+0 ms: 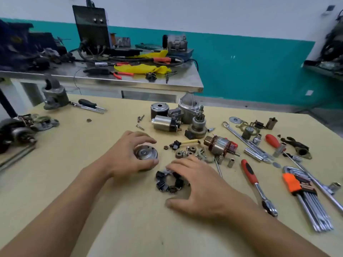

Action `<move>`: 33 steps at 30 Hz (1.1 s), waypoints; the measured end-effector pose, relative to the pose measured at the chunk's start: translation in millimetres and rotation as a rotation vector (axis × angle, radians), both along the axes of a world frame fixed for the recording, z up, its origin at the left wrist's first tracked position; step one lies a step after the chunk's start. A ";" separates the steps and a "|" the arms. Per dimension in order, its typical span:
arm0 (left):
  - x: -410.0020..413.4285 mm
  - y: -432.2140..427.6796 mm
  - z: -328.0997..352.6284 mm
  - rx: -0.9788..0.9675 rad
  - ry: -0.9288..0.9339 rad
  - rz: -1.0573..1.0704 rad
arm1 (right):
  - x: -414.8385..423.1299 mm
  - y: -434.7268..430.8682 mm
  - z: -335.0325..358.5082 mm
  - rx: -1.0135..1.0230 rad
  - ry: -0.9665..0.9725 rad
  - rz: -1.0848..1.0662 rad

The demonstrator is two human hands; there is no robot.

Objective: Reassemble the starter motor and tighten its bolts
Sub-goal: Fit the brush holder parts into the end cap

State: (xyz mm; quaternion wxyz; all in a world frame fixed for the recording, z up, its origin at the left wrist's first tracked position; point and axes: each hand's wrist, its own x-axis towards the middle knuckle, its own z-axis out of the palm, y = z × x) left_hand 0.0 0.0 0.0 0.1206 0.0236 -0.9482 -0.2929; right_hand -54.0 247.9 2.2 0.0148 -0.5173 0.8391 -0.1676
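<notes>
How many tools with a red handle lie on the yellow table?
2. The ratchet lies just right of the right hand; the screwdriver lies farther back and right, beside the spanners. More could hide under clutter.

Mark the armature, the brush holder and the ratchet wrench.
armature (220, 145): head view, on its laminated core.
brush holder (161, 186): head view, on its left black brush box.
ratchet wrench (249, 171): head view, on the red-and-black grip.
</notes>
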 end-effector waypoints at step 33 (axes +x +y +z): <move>9.8 70.4 22.6 1.757 -0.221 -0.144 | 2.2 5.5 -3.6 -1.096 0.001 -0.151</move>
